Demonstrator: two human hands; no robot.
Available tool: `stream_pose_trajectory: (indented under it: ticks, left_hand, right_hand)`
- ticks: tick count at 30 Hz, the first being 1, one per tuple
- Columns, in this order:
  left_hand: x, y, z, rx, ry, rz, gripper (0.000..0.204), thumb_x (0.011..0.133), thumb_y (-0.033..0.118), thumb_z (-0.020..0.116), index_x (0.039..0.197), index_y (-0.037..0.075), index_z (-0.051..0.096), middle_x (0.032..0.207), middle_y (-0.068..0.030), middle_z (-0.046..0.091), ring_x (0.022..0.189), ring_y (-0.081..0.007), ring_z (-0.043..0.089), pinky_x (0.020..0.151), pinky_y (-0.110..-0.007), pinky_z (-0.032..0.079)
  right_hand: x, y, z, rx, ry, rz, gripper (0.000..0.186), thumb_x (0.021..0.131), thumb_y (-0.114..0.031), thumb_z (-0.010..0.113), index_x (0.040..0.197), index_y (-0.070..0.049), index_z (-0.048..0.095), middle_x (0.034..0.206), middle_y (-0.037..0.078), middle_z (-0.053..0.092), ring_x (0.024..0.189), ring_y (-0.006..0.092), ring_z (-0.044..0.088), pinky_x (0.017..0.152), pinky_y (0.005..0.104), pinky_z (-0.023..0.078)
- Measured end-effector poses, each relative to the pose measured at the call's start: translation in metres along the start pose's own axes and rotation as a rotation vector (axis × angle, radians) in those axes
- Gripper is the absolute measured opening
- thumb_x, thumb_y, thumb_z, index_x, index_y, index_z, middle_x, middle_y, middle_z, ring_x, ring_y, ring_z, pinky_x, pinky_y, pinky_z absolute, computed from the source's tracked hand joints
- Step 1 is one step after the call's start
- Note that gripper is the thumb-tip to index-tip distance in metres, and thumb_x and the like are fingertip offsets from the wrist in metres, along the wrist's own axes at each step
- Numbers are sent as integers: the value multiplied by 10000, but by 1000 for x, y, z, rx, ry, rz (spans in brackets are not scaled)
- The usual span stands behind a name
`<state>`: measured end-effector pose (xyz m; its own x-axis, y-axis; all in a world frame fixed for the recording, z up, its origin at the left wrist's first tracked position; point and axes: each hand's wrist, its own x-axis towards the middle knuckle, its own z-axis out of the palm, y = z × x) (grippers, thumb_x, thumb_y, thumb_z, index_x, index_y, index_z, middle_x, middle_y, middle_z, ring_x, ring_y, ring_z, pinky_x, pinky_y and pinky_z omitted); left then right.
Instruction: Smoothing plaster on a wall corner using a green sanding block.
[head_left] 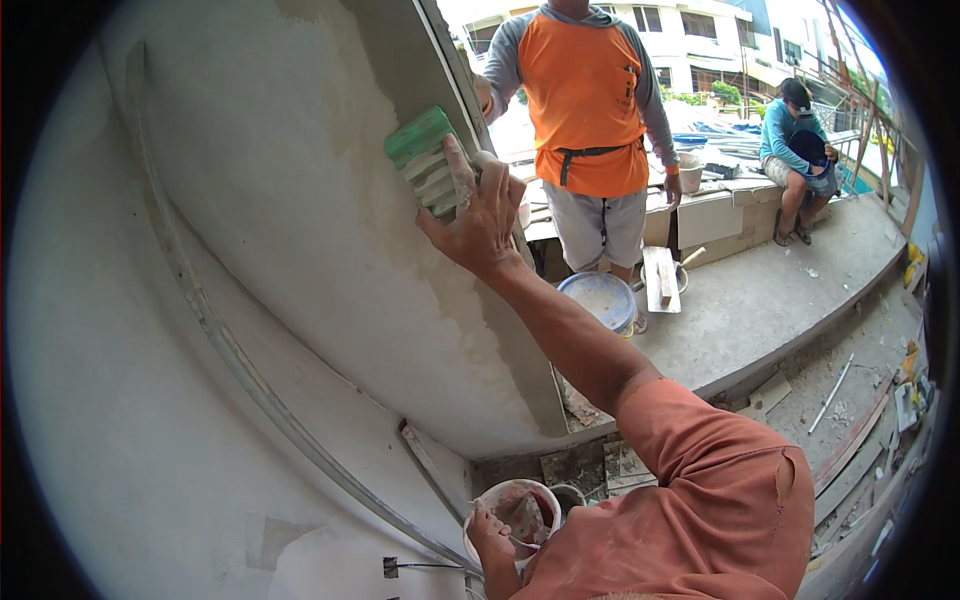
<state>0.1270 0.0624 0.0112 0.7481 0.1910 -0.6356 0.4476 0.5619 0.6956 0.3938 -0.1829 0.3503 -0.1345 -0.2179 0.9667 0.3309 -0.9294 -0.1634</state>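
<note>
My right hand reaches up to the wall and presses a green plastering float with a whitish, ribbed back against it. The float lies close to the wall's right-hand edge, over a band of darker, damp-looking plaster. Fingers and thumb spread over its back, hiding part of it. Low in the view, my left hand is closed at the left rim of a white bucket. Inside the bucket are a reddish coating and a grey shape, perhaps a trowel blade or mortar.
A person in an orange shirt stands beyond the wall edge, behind a blue-rimmed bucket and a plasterer's trowel. Another person sits farther right. A long strip leans along the left wall; debris lies lower right.
</note>
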Motion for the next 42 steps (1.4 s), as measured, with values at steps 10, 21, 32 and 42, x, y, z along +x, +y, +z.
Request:
stream_pose_trajectory:
  ticks: [10,21,32,42]
  left_hand:
    - [-2,7,10,32,-46,42,267,1016,363,625,899,175,477,616,85,260,480,-46,247,442,-250,203]
    - [-3,0,-1,34,-52,28,271,1021,367,614,877,177,486,612,88,263,483,-48,248,443,-250,207]
    - [-6,13,-4,9,-59,17,311,1037,366,579,819,169,477,615,78,262,489,-67,249,463,-265,221]
    - [-12,22,-1,38,25,39,304,1039,363,566,818,167,494,643,77,276,523,-69,266,489,-266,244]
  right_hand:
    - [32,1,14,-89,92,28,1019,606,-403,841,1512,-112,478,1127,122,463,1047,287,493,884,431,323]
    - [52,-4,14,-16,156,26,1031,614,-388,838,1523,-96,450,1139,123,462,1039,265,489,875,416,313]
    - [-59,-32,3,53,-66,-10,1000,603,-350,853,1512,-156,485,1127,108,479,968,254,521,866,399,324]
    - [53,-22,31,-39,172,93,988,604,-333,856,1494,-112,485,1121,119,469,1027,260,493,866,412,327]
